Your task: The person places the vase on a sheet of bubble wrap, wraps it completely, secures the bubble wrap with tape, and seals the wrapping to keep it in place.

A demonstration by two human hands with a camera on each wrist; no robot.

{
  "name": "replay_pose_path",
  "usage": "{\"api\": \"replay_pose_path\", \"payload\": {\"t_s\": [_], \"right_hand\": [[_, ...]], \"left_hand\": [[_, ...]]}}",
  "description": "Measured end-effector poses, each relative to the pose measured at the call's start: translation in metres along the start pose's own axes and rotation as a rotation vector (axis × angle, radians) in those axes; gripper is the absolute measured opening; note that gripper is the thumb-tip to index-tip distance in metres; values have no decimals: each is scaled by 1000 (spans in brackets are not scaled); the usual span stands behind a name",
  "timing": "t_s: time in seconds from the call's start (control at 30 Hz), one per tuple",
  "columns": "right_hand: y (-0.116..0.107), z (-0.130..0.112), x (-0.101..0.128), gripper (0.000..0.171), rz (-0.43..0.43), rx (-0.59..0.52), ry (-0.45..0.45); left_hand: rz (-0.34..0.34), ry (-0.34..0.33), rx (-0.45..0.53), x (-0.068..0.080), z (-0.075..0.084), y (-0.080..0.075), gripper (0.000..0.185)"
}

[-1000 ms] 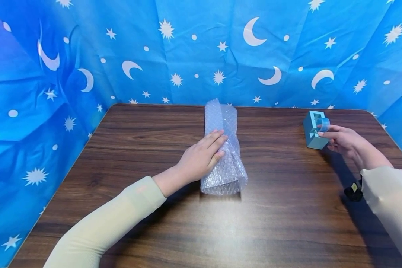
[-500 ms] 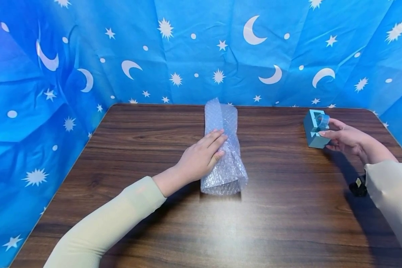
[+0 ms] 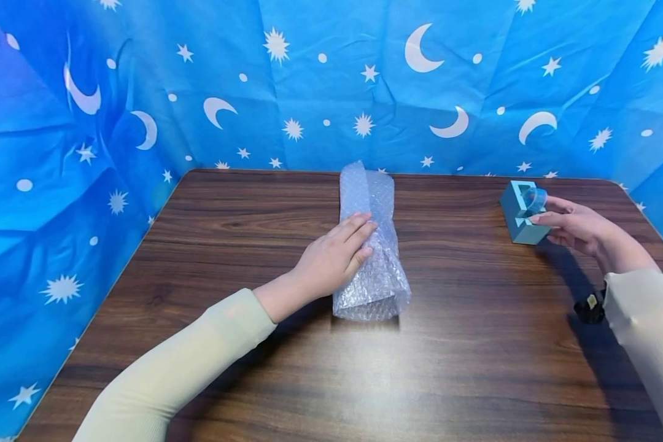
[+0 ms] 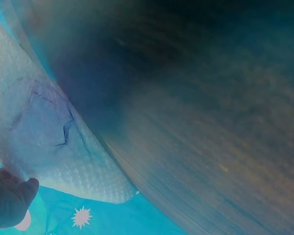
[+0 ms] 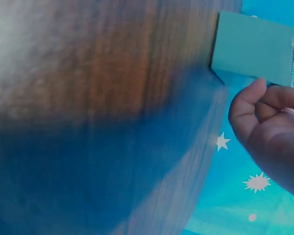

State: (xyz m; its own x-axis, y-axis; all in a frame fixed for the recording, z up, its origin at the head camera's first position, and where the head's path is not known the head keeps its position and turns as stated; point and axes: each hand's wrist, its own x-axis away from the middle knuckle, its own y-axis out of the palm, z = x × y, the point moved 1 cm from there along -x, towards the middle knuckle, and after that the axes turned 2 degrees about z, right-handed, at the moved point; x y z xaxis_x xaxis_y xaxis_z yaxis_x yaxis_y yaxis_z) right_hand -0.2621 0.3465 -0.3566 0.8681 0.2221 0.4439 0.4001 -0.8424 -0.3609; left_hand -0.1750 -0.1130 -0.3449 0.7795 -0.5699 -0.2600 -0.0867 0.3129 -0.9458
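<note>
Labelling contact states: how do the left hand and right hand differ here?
The left hand lies flat, fingers straight, pressing the clear bubble-wrap bundle at mid-table. The right hand is at the small blue tape dispenser near the far right edge, fingers curled by it. Both wear cream sleeves over the dark wooden table.

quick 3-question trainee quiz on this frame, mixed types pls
1. True or false: the left hand lies flat on the bubble wrap.
2. The right hand touches: A) tape dispenser B) scissors C) box
3. Fill in: the table is made of dark ____.

Key: 1 true; 2 A; 3 wood
</note>
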Motion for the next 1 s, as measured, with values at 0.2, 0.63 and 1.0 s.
{"api": "replay_pose_path", "payload": {"t_s": [0.2,0.63,1.0], "right_hand": [[2,3,2,82,38,-22,-28],[4,-2,0,78,88,65,-64],[5,-7,2,52,126,141,-106]], "left_hand": [[-7,-5,-2,0,0,-1,52],[4,3,-17,0,1,-3,51],[-8,-3,-13,-2,1,-2,51]]}}
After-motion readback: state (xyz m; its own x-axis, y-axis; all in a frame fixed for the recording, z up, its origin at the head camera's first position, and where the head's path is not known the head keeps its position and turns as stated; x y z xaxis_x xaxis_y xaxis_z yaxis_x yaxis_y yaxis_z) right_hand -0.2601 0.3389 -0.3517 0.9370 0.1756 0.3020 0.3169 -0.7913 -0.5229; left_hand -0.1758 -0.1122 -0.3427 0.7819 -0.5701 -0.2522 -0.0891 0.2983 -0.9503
